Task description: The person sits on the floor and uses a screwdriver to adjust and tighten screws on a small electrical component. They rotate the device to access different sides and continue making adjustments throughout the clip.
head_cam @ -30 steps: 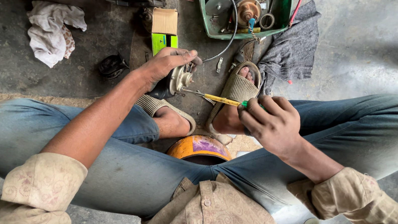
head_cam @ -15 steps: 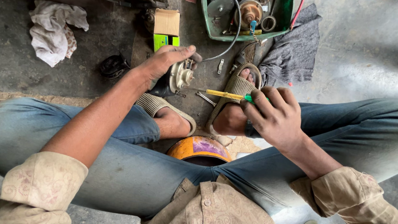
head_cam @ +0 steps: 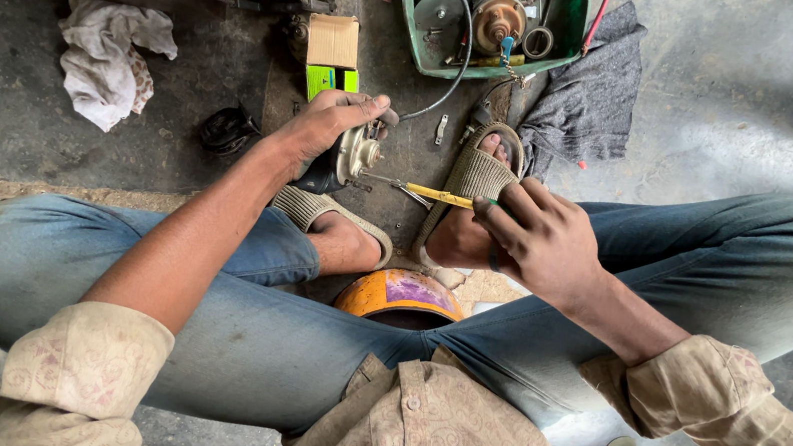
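One head-worn camera looks steeply down, close above the lap and floor (head_cam: 756, 86).

The stained grey concrete floor (head_cam: 41, 159) carries a crumpled white rag (head_cam: 106, 56) far left, a green plastic tray (head_cam: 569, 32) and a dark grey cloth (head_cam: 588, 100) far right.

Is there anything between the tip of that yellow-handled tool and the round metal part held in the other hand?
Nothing visible. The yellow-handled tool in the right hand reaches straight to the round metal part gripped by the left hand, with only open floor beneath its shaft.

Small motor part (head_cam: 357, 153): bare metal, dull sheen; screwdriver (head_cam: 425, 192): glossy yellow plastic handle; floor (head_cam: 734, 103): rough, matt concrete; rag (head_cam: 109, 57): crumpled cloth.
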A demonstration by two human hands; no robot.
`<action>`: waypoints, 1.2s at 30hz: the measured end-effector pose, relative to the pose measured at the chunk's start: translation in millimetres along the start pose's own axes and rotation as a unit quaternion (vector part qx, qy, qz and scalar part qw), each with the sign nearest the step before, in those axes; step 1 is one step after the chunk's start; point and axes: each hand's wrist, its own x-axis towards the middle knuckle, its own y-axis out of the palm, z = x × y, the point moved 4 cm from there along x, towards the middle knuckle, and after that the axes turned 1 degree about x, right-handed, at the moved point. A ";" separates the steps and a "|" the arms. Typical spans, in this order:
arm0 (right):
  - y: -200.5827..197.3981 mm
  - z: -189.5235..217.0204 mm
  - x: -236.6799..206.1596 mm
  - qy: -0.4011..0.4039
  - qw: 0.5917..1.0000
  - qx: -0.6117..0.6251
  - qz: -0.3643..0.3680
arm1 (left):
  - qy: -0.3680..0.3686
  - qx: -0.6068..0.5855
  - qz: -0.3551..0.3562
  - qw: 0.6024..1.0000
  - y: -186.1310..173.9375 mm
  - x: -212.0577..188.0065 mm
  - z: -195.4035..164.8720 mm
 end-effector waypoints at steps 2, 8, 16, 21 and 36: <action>2.8 -1.0 -0.1 0.019 1.000 0.020 0.006 | 0.021 0.012 0.001 1.000 -0.2 1.3 0.4; 7.6 -9.3 5.4 0.088 0.987 0.133 0.030 | 0.038 0.034 -0.002 0.999 0.2 2.5 1.0; 3.7 -11.2 12.1 0.079 0.993 0.089 0.009 | 0.016 -0.040 0.004 0.999 2.8 -2.8 -4.5; 35.9 -43.1 12.5 0.231 0.957 0.093 0.146 | 0.010 -0.110 0.013 0.994 6.8 -4.2 -6.4; 32.2 -203.6 91.3 0.621 0.750 0.080 -0.212 | 0.071 -0.101 0.032 0.992 28.9 -18.9 -40.3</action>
